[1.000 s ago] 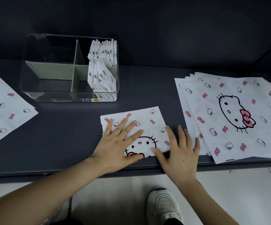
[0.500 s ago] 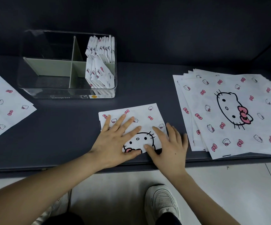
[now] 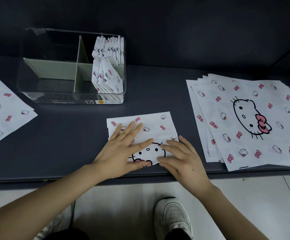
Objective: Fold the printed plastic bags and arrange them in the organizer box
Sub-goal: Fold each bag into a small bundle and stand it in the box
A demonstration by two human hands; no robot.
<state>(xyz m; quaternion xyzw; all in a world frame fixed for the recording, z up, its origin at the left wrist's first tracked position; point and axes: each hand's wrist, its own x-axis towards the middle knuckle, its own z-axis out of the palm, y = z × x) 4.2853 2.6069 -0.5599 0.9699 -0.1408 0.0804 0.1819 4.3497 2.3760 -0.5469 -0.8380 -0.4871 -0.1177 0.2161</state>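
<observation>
Below the table's front edge, a white sneaker point(image 3: 172, 217) stands on the pale floor point(image 3: 123, 205). At the middle of the front edge of the dark grey table point(image 3: 62, 135) lies the half-folded printed plastic bag point(image 3: 151, 122), its fold along the near side and the large cat-face print cut by that fold. The left hand point(image 3: 121, 153) lies flat on the bag's left half, fingers straight and spread, thumb on the near fold; it has kept this place throughout. The right hand point(image 3: 184, 158) presses the bag's near right corner with straight, slightly spread fingers. One second ago it lay at the bag's right edge with its fingers mostly off the bag; it has since shifted left, and its fingertips now sit just beside the left index finger. Neither hand pinches anything. At the table's right edge is a fanned stack of flat bags point(image 3: 244, 118), overhanging the front edge slightly; more flat bags point(image 3: 2, 110) lie at the left edge. Toward the back, left of centre, stands the clear organizer box point(image 3: 54, 94) with a grey cross divider point(image 3: 54, 68). Folded bags stand in its near right compartment point(image 3: 108, 75) and far right compartment point(image 3: 109, 49).
</observation>
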